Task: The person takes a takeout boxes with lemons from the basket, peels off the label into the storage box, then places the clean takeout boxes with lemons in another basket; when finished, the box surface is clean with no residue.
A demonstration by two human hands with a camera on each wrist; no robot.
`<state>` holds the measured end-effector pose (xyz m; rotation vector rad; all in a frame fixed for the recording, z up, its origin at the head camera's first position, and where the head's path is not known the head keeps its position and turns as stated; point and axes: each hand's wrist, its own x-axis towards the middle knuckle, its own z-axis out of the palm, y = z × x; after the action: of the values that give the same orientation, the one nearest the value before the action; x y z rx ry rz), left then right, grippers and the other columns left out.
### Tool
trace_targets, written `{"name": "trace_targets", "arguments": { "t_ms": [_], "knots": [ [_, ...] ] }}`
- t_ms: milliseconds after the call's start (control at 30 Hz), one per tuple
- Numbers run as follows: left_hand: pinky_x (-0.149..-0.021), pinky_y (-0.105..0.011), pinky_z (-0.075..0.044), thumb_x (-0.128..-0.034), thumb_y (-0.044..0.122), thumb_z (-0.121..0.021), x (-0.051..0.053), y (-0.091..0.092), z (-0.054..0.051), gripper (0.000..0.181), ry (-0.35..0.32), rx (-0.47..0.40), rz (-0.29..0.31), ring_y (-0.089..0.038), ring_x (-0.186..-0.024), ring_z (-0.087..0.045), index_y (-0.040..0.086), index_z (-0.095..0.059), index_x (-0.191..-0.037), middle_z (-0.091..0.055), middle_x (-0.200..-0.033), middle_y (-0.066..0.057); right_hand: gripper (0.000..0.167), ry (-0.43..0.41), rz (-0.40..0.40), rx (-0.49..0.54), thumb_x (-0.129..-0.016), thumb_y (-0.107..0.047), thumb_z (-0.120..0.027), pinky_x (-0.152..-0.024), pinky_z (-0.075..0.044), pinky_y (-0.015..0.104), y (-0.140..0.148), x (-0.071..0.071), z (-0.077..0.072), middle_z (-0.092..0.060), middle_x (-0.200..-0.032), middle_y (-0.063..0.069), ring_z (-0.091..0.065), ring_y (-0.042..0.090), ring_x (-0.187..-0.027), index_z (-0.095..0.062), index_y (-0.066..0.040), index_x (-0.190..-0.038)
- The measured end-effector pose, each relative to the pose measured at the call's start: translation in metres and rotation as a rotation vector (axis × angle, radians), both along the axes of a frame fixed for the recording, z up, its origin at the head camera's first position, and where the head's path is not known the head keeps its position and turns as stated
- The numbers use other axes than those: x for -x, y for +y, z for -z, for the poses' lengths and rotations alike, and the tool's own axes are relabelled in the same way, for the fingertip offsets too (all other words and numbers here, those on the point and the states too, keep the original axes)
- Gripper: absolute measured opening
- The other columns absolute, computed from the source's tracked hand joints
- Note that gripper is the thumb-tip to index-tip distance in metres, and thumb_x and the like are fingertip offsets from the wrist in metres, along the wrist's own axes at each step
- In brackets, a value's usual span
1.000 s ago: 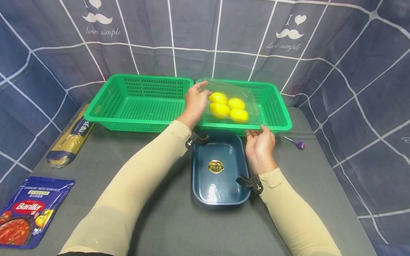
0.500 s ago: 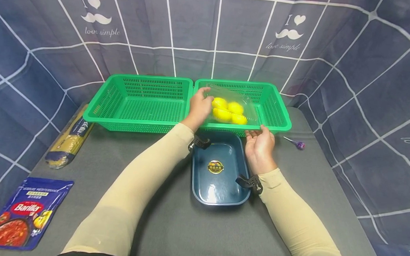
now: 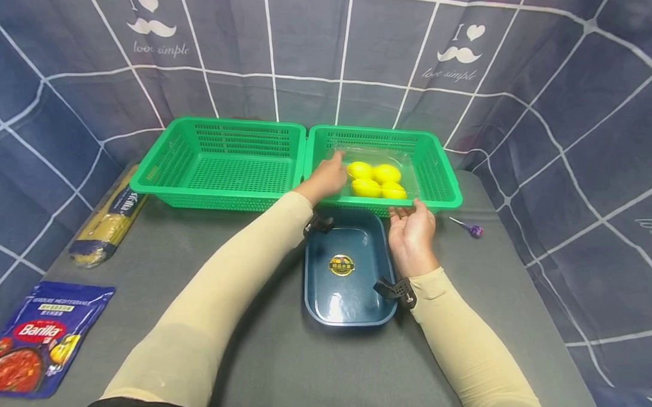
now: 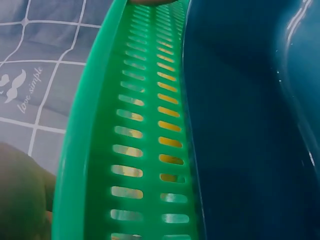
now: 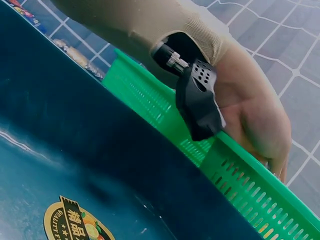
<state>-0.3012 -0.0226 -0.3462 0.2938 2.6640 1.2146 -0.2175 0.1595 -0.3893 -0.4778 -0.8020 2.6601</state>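
A clear plastic box (image 3: 413,173) with several lemons (image 3: 366,187) inside lies flat in the right green basket (image 3: 451,190). My left hand (image 3: 328,176) reaches over that basket's front rim to the box's left edge. Its index finger is stretched out there, and the other fingers are mostly hidden. In the right wrist view the left hand (image 5: 262,112) bends down past the rim. My right hand (image 3: 413,236), palm up, grips the basket's front rim near its right end, with the thumb at the top edge and the fingers below.
A dark blue tray (image 3: 349,300) stands between my forearms, against the right basket. Another green basket (image 3: 224,173) adjoins on the left. A pasta bag (image 3: 106,226) and a Barilla sauce pouch (image 3: 41,340) lie at left, a lollipop (image 3: 473,230) at right.
The lemon box has come down from a tilt to lie flat in the basket and shifted right. My left hand lowered and moved right with it. The right hand stayed at the rim.
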Motion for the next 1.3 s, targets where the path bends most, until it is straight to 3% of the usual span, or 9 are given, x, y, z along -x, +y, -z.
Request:
{"name": "trace_targets", "arguments": {
  "t_ms": [67,133,233,367,467,567,733,1033,1300],
  "knots": [
    [-0.077,-0.039,-0.051,-0.1147,0.016,-0.029,0.001,0.001,0.001,0.055,-0.006,0.044,0.027,-0.023,-0.08,-0.056,0.009,-0.02,-0.168,-0.06,-0.14,-0.023,0.026,-0.001,0.0,0.002,-0.116,-0.011,-0.034,-0.082,-0.047,0.036,-0.001,0.0,0.0,-0.043,-0.106,0.015,-0.041,0.023,-0.084,-0.046,0.007,-0.129],
    [-0.096,-0.039,-0.05,-0.113,0.014,-0.03,0.001,0.001,0.001,0.057,0.001,0.082,0.057,-0.027,-0.113,-0.061,0.007,-0.019,-0.168,-0.047,-0.158,-0.02,0.025,0.006,0.005,0.006,-0.115,-0.01,-0.034,-0.082,-0.047,0.036,-0.001,0.001,0.0,-0.042,-0.107,0.016,-0.041,0.024,-0.084,-0.044,0.008,-0.129],
    [-0.124,-0.045,-0.022,-0.111,0.011,-0.032,0.002,0.002,0.001,0.059,0.029,0.123,0.085,-0.038,-0.155,-0.021,0.004,-0.019,-0.168,-0.024,-0.171,-0.014,0.02,0.015,0.014,0.008,-0.115,-0.01,-0.035,-0.082,-0.046,0.037,-0.001,0.003,0.0,-0.042,-0.104,0.016,-0.041,0.024,-0.082,-0.045,0.006,-0.122],
    [-0.124,-0.051,-0.003,-0.112,0.013,-0.034,0.0,0.004,0.0,0.059,0.036,0.11,0.073,-0.041,-0.157,0.0,0.006,-0.019,-0.168,-0.02,-0.172,-0.015,0.017,0.01,0.019,0.015,-0.115,-0.01,-0.037,-0.083,-0.047,0.038,-0.001,0.003,0.0,-0.044,-0.102,0.016,-0.042,0.025,-0.081,-0.047,0.004,-0.114],
    [-0.124,-0.051,-0.008,-0.1136,0.018,-0.039,-0.003,0.006,-0.001,0.058,0.07,0.088,0.045,-0.038,-0.157,-0.004,0.01,-0.024,-0.168,-0.015,-0.172,-0.018,0.018,0.001,0.024,0.019,-0.115,-0.01,-0.038,-0.081,-0.048,0.037,0.0,0.002,0.0,-0.044,-0.1,0.015,-0.042,0.025,-0.081,-0.046,0.006,-0.115],
    [-0.125,-0.049,-0.019,-0.1128,0.02,-0.049,-0.005,0.006,-0.006,0.054,0.185,0.078,0.034,-0.036,-0.156,-0.018,0.009,-0.036,-0.164,-0.022,-0.171,-0.019,0.018,0.002,0.023,0.016,-0.115,-0.01,-0.037,-0.08,-0.049,0.036,0.002,0.002,0.0,-0.043,-0.098,0.014,-0.042,0.024,-0.08,-0.044,0.007,-0.116],
    [-0.123,-0.039,-0.026,-0.1092,0.019,-0.057,-0.011,-0.005,-0.029,0.045,0.367,0.053,0.036,-0.031,-0.151,-0.034,0.006,-0.054,-0.152,-0.042,-0.163,-0.013,0.017,0.006,0.019,0.015,-0.115,-0.01,-0.037,-0.08,-0.048,0.036,0.004,0.002,0.0,-0.043,-0.099,0.014,-0.041,0.024,-0.08,-0.044,0.005,-0.113],
    [-0.126,-0.043,-0.013,-0.109,0.025,-0.056,-0.021,-0.06,-0.067,0.04,0.54,0.269,0.098,-0.036,-0.155,-0.022,0.006,-0.062,-0.144,-0.035,-0.166,-0.017,0.019,0.006,0.0,0.002,-0.115,-0.01,-0.037,-0.081,-0.048,0.036,0.001,0.002,-0.001,-0.042,-0.101,0.013,-0.041,0.024,-0.081,-0.043,0.006,-0.122],
    [-0.124,-0.058,-0.002,-0.111,0.037,-0.054,-0.026,-0.141,-0.061,0.051,0.448,0.471,0.164,-0.047,-0.156,-0.009,0.005,-0.054,-0.151,-0.025,-0.168,-0.023,0.02,-0.013,-0.02,0.017,-0.115,-0.011,-0.037,-0.085,-0.048,0.038,0.0,0.002,-0.001,-0.043,-0.108,0.016,-0.042,0.025,-0.086,-0.046,0.005,-0.123]
  ]
}}
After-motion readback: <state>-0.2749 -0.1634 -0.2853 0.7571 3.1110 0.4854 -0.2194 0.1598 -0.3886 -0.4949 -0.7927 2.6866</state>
